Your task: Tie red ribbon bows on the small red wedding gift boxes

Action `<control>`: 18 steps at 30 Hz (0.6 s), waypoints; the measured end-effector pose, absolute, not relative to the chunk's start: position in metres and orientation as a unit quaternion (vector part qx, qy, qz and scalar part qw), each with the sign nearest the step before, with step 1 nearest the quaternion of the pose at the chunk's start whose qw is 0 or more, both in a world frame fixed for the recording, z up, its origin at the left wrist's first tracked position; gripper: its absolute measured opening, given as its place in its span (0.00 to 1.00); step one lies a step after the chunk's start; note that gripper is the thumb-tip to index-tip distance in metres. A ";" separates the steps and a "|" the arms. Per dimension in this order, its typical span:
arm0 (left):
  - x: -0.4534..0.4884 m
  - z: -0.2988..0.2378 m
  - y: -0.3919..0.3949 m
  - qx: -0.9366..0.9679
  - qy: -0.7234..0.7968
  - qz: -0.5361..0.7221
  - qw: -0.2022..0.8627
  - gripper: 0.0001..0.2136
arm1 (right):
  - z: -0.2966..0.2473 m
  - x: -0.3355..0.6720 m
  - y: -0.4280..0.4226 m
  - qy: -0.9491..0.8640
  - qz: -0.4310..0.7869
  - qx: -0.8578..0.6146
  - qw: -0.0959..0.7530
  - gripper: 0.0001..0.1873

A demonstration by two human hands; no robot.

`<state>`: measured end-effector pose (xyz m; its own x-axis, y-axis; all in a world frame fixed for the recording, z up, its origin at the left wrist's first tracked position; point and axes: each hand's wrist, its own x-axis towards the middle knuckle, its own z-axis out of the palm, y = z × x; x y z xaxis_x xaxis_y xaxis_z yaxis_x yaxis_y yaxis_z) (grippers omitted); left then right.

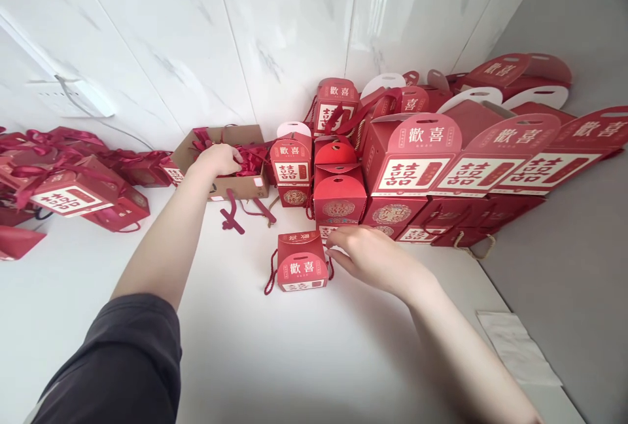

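My left hand point(222, 160) reaches into a brown cardboard box point(218, 187) filled with dark red satin ribbons point(251, 159). Its fingers are curled down among the ribbons, and what lies between them is hidden. A small red gift box point(301, 265) with white and gold print stands closed on the white surface, a dark red cord handle at each side. Beside its right edge is my right hand point(366, 255), thumb and fingers slightly apart and close to the cord. I cannot tell whether the fingertips touch the box.
Red gift boxes point(417, 172) are stacked in rows at the right, against the tiled wall point(294, 25). Several ribbon-tied boxes point(73, 198) are piled at the left, below a power socket point(73, 98). Loose ribbon pieces point(233, 214) lie before the cardboard box on the white tabletop point(235, 345).
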<state>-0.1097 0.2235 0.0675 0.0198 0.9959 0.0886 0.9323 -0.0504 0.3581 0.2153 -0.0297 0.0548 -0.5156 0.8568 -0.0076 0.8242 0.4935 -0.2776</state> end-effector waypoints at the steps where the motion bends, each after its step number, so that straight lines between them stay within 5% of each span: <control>1: -0.110 0.066 0.223 0.703 0.690 0.149 0.086 0.07 | 0.055 0.216 -0.030 -0.862 0.124 -0.487 0.067 0.10; 13: -0.107 0.067 0.204 0.741 0.658 0.099 0.083 0.07 | 0.059 0.216 -0.036 -0.869 0.118 -0.475 0.072 0.10; 18: -0.105 0.066 0.196 0.730 0.654 0.187 0.064 0.07 | 0.058 0.217 -0.038 -0.869 0.116 -0.474 0.080 0.09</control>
